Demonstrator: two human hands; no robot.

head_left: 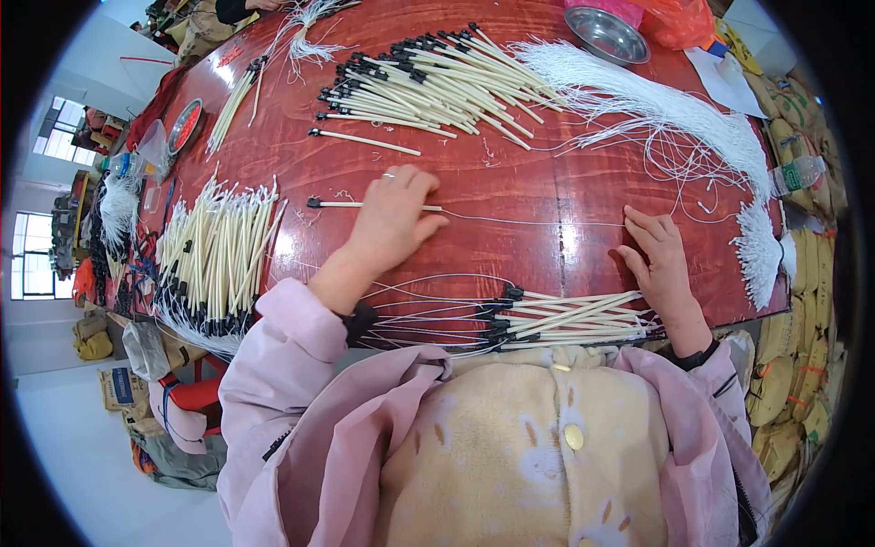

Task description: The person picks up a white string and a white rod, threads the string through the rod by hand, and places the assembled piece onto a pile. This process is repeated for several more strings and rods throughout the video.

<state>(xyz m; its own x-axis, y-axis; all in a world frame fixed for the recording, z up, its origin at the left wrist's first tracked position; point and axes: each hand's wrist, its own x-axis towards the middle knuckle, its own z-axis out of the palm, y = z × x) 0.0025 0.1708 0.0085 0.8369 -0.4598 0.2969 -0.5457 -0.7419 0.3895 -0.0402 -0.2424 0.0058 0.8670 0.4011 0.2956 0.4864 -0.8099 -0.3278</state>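
Note:
My left hand (pixel 394 217), with a ring on one finger, lies over a thin cream-coloured tube (pixel 342 204) with a black cap at its left end. Its thumb and fingers are spread to either side of the tube, whose right end shows beside the thumb. A fine white cord (pixel 538 221) runs from that end across the red table to the fingertips of my right hand (pixel 658 260). That hand rests on the tabletop, thumb apart from the index finger. Another capped tube (pixel 365 141) lies just beyond my left hand.
Capped tubes form a large pile (pixel 428 82) at the far side, a bundle (pixel 219 251) at left and a group (pixel 570 319) near my body. A white cord hank (pixel 656 100) curves along the right. A metal bowl (pixel 609 35) and a plastic bottle (pixel 798 175) are at the edges.

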